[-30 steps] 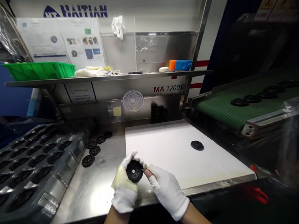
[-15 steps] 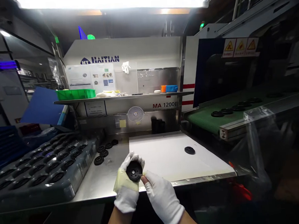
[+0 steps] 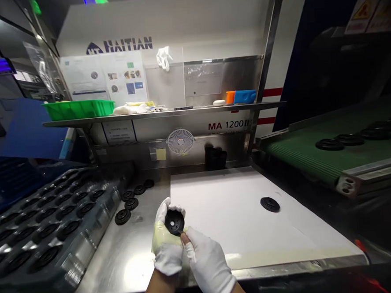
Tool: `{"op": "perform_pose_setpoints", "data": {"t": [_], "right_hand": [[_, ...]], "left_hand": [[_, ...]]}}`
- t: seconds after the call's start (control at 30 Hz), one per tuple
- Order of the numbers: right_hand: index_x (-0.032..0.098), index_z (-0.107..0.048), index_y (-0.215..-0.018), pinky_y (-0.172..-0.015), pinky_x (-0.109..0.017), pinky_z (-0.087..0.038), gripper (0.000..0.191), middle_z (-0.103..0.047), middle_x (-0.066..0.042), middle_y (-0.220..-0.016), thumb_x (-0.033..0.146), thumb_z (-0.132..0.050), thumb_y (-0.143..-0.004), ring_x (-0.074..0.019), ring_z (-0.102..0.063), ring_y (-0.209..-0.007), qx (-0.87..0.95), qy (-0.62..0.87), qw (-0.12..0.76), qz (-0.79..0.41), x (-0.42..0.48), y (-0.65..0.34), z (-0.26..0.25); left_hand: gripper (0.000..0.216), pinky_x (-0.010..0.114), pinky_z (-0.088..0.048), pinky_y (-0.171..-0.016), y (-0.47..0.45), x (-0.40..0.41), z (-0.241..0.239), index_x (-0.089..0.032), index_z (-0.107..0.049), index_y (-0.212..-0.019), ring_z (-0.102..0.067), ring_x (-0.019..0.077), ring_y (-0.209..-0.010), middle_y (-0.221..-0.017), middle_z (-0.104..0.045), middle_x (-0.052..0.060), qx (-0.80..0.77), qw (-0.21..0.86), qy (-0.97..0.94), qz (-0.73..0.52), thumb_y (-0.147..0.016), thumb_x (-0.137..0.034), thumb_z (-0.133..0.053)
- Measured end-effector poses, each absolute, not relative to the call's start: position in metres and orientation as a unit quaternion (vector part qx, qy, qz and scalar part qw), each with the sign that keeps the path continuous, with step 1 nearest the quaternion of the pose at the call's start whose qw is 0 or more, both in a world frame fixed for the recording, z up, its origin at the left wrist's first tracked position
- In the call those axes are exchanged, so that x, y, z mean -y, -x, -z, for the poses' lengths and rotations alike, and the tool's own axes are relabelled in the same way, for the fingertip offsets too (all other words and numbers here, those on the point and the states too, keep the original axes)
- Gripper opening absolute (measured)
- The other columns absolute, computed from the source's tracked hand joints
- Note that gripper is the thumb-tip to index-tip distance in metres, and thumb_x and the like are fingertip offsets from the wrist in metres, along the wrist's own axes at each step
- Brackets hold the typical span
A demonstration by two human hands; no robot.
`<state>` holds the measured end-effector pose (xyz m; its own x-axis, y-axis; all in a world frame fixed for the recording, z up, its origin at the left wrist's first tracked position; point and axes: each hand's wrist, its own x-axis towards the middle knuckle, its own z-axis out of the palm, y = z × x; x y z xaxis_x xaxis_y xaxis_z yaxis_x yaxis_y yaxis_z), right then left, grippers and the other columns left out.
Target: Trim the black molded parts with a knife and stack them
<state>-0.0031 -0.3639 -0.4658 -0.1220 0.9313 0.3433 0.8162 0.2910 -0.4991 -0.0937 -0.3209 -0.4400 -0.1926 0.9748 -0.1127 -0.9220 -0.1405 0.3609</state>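
A round black plastic part (image 3: 174, 222) with a pale hole at its centre rests in my left hand (image 3: 166, 245), whose gloved fingers wrap its edge. My right hand (image 3: 207, 260), also in a white glove, is pinched at the part's lower right rim, its bare thumb tip showing. Whatever the right fingers hold is too small to make out. Another black round part (image 3: 269, 204) lies on the white sheet (image 3: 220, 233) to the right. Several more black round parts (image 3: 131, 203) sit on the metal tabletop to the left.
A clear plastic tray (image 3: 76, 260) of black parts fills the left side. At right, a green conveyor belt (image 3: 292, 154) carries more parts. Above the bench runs a shelf (image 3: 167, 114) with a green bin (image 3: 79, 110); a small white fan (image 3: 181, 141) is below it.
My view has tilted down and come closer to the bench. The black part has turned slightly in my left hand, while my right fingers stay at its lower rim.
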Motion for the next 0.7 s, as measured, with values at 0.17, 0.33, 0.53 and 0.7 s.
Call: {"op": "perform_pose_setpoints", "data": {"t": [0.17, 0.33, 0.53, 0.7], "right_hand": [[0.025, -0.057, -0.083, -0.058, -0.027, -0.03, 0.03, -0.067, 0.002, -0.075, 0.035, -0.032, -0.095, -0.0148, -0.06, -0.066, 0.745, 0.586, 0.302, -0.1, 0.34, -0.005, 0.463], [0.025, -0.057, -0.085, -0.059, -0.027, -0.03, 0.028, -0.068, 0.001, -0.079, 0.033, -0.033, -0.095, -0.0154, -0.061, -0.068, 0.736, 0.609, 0.283, -0.083, 0.328, -0.015, 0.463], [0.024, -0.056, -0.081, -0.055, -0.028, -0.025, 0.029, -0.067, 0.001, -0.073, 0.034, -0.033, -0.094, -0.0148, -0.059, -0.062, 0.738, 0.619, 0.26, -0.074, 0.334, 0.0, 0.468], [0.024, -0.059, -0.083, -0.057, -0.027, -0.028, 0.027, -0.068, 0.0, -0.076, 0.032, -0.036, -0.093, -0.0148, -0.06, -0.065, 0.741, 0.607, 0.278, -0.076, 0.331, -0.003, 0.469]], "left_hand": [[0.03, 0.038, -0.053, -0.082, 0.095, 0.302, 0.443, -0.017, -0.06, -0.108, -0.062, 0.0194, -0.088, -0.095, -0.064, 0.009, -0.212, 0.651, -0.152, -0.713, -0.078, -0.017, -0.057], [0.028, 0.035, -0.054, -0.067, 0.102, 0.292, 0.448, -0.012, -0.062, -0.1, -0.061, 0.0182, -0.071, -0.076, -0.06, 0.007, -0.199, 0.706, -0.146, -0.664, -0.073, -0.016, -0.054], [0.01, 0.024, -0.051, -0.069, 0.093, 0.28, 0.461, -0.016, -0.062, -0.084, -0.056, 0.0084, -0.064, -0.067, -0.056, -0.001, -0.175, 0.669, -0.083, -0.717, -0.074, -0.014, -0.064], [0.034, 0.04, -0.053, -0.08, 0.099, 0.286, 0.461, -0.016, -0.06, -0.109, -0.062, 0.0213, -0.089, -0.093, -0.064, 0.009, -0.206, 0.681, -0.132, -0.69, -0.075, -0.016, -0.058]]}}
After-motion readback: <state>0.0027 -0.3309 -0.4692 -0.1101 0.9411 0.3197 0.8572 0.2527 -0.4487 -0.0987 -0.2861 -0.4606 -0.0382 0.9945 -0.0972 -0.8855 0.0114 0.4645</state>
